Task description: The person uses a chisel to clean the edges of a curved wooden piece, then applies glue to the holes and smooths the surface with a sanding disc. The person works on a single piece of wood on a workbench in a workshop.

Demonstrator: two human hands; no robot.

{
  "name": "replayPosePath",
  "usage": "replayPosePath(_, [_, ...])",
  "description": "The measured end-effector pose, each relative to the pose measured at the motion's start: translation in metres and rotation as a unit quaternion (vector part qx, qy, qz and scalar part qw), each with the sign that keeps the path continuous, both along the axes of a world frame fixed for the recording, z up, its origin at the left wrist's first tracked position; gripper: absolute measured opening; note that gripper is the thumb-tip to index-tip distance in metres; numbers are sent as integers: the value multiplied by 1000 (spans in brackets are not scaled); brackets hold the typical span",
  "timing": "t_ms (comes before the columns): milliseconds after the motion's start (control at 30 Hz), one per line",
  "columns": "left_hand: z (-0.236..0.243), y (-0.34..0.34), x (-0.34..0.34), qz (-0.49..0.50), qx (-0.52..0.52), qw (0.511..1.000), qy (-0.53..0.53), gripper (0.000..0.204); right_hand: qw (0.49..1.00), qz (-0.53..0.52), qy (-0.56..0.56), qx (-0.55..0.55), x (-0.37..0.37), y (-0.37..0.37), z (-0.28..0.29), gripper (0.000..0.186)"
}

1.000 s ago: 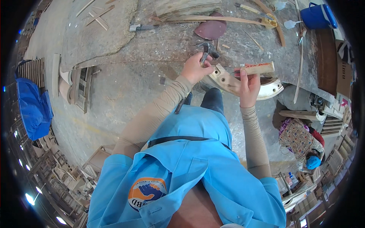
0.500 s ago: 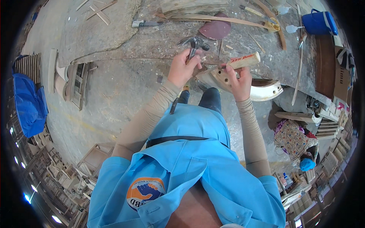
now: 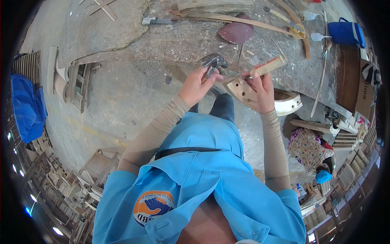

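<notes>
My left hand (image 3: 196, 87) is closed round a dark claw hammer (image 3: 214, 62), whose head points up near the bench's front edge. My right hand (image 3: 262, 91) grips a pale wooden block (image 3: 271, 63) marked in red, tilted with its right end higher; part of it is behind my fingers. Beneath that hand lies a curved, pale frame piece (image 3: 239, 91) with several holes, at the edge of the worn worktop (image 3: 187, 44).
Wood strips (image 3: 252, 22), a maroon disc (image 3: 235, 32), a white bottle (image 3: 317, 36) and a blue cooler (image 3: 345, 32) occupy the bench. A crouched person (image 3: 308, 150) is at lower right. A blue tarp (image 3: 28, 110) and wooden frames (image 3: 81, 87) stand left.
My left hand and the hammer have shifted left and lower. The block in my right hand has turned from nearly level to tilted up at the right. The view has shifted slightly.
</notes>
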State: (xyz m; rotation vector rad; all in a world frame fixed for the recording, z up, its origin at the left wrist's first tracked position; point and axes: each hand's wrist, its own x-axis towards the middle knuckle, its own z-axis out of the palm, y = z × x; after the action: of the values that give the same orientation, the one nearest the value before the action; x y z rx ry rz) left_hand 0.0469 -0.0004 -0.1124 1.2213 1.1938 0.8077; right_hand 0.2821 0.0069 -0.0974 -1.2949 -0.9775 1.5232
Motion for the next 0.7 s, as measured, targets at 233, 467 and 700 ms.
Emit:
replayPosePath(233, [-12, -13, 11, -70, -7, 998, -7, 28, 996, -24, -89, 16, -11, -37, -1, 26])
replayPosePath(467, [-17, -24, 7, -63, -51, 995, -64, 34, 996, -38, -86, -7, -19, -68, 9, 30])
replayPosePath(700, [-4, -26, -6, -84, -98, 991, -37, 37, 992, -24, -121, 2, -22, -72, 8, 31])
